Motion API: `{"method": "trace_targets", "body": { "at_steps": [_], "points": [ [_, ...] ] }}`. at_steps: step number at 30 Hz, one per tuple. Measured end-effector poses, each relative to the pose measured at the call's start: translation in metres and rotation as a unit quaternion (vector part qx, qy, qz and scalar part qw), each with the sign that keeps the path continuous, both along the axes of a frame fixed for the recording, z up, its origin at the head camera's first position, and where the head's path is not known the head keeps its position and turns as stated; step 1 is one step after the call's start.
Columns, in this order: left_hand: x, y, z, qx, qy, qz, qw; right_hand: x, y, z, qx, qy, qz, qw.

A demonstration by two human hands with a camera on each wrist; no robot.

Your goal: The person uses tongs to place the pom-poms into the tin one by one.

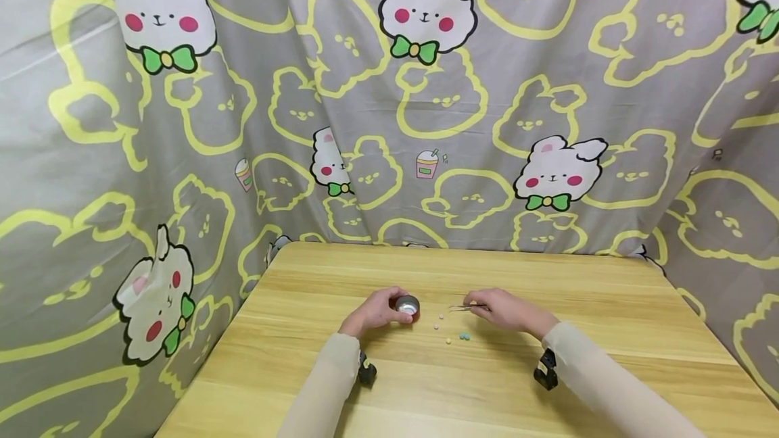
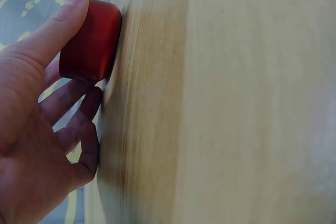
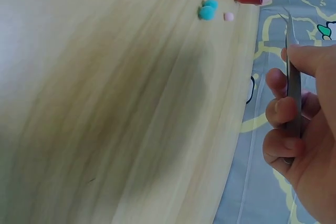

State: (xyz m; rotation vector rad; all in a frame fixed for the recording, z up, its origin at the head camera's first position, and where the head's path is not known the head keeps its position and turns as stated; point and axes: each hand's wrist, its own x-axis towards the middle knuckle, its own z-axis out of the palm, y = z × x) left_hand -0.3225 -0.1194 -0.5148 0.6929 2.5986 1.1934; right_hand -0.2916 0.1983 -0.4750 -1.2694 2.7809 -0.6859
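Note:
My left hand (image 1: 379,309) grips a small round tin (image 2: 92,40), red outside with a silvery inside, its thumb on one side and fingers on the other. The tin's open mouth faces up in the head view; its contents are too small to tell. My right hand (image 1: 505,311) holds metal tweezers (image 3: 294,85) between thumb and curled fingers. Their thin tips are slightly apart, with nothing seen between them, and point toward the tin. Between the hands lie small balls: two pink balls (image 3: 228,17), a pale yellow ball (image 1: 448,341) and two touching teal balls (image 3: 207,12).
All of this is on a wooden table (image 1: 402,391). A grey curtain (image 1: 365,107) with rabbit prints hangs behind the table and along its sides. Black wrist mounts (image 1: 546,370) sit under both sleeves.

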Motion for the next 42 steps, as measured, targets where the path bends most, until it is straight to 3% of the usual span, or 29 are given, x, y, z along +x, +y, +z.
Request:
{"method": "trace_targets", "body": {
  "at_steps": [14,21,34,42],
  "points": [
    [0.0,0.0,0.004,-0.006,-0.001,0.004,1.0,0.017,0.012,-0.007,-0.003,0.019,-0.004,0.9998],
    [0.0,0.001,0.005,-0.013,0.003,0.006,0.9999,0.023,0.017,-0.012,-0.01,0.054,0.004,0.9985],
    [0.0,0.001,0.002,-0.014,0.005,0.003,0.9999,0.027,0.022,-0.025,0.017,0.014,-0.005,0.9998],
    [0.001,0.0,0.002,-0.015,0.006,0.005,0.9999,0.029,0.022,-0.03,0.019,0.032,0.011,0.9992]
  ]
}}
